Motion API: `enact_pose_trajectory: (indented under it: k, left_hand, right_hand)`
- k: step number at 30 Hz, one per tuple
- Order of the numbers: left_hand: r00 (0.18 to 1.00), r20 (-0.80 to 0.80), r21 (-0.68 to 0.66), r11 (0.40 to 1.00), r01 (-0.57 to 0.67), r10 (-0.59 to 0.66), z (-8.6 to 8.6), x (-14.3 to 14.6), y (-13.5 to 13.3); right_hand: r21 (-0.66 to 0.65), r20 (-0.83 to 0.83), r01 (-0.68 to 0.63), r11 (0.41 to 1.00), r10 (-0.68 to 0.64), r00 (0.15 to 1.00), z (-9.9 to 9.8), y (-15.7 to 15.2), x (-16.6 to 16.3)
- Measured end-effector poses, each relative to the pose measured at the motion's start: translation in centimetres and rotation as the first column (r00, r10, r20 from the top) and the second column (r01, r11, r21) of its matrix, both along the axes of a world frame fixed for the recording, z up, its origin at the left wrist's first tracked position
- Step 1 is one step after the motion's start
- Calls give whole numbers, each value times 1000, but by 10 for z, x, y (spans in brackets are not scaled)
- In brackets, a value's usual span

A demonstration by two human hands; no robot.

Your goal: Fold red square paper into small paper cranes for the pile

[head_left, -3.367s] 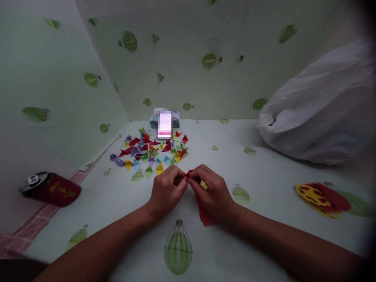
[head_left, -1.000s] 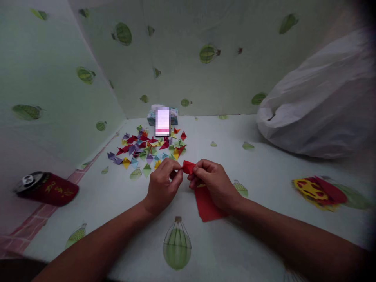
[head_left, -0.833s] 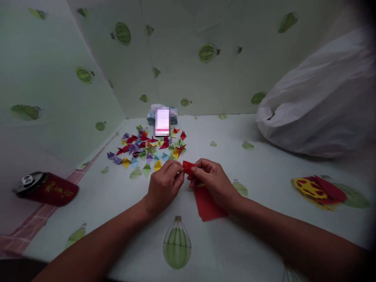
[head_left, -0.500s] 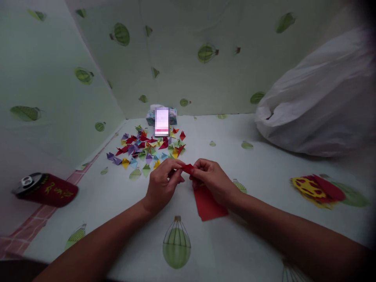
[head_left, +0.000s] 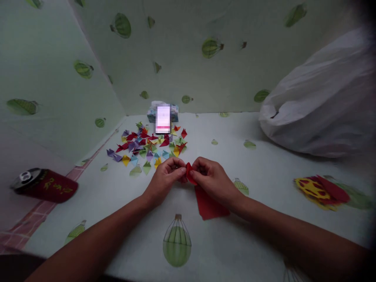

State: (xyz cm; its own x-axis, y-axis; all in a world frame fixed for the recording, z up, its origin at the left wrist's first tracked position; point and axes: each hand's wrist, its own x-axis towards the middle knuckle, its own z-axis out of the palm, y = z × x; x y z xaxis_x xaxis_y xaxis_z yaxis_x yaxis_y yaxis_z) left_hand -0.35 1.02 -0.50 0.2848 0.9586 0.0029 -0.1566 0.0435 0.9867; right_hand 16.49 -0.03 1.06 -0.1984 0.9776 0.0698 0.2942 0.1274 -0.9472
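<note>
Between my two hands, just above the table, is a small folded piece of red paper (head_left: 190,174). My left hand (head_left: 167,178) pinches its left side between thumb and curled fingers. From the other side, my right hand (head_left: 210,178) pinches it with the thumb in front. Under and beside my right hand lies a flat stack of red paper squares (head_left: 210,205), partly covered by the hand and wrist. Beyond my left hand spreads a pile of small folded paper figures (head_left: 143,143) in red, purple, yellow, green, blue and orange.
A phone (head_left: 163,119) with a lit, blurred screen leans on a tissue box (head_left: 174,113) behind the pile. A dark red can (head_left: 48,185) is at the left. On the right are a white plastic bag (head_left: 317,113) and yellow and red paper cutouts (head_left: 320,192).
The red paper has turned from lying level to standing more upright between my fingers. My hands have drawn slightly closer around it. The whole view has shifted a little.
</note>
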Motion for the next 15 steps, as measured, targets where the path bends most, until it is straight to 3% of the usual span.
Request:
enact_pose_trajectory:
  k: [15]
  left_hand:
    - [993,-111,-6,999,-35,34,8,2,-3]
  right_hand:
    - [109,43,-48,993,44,998,-3,-5,-2]
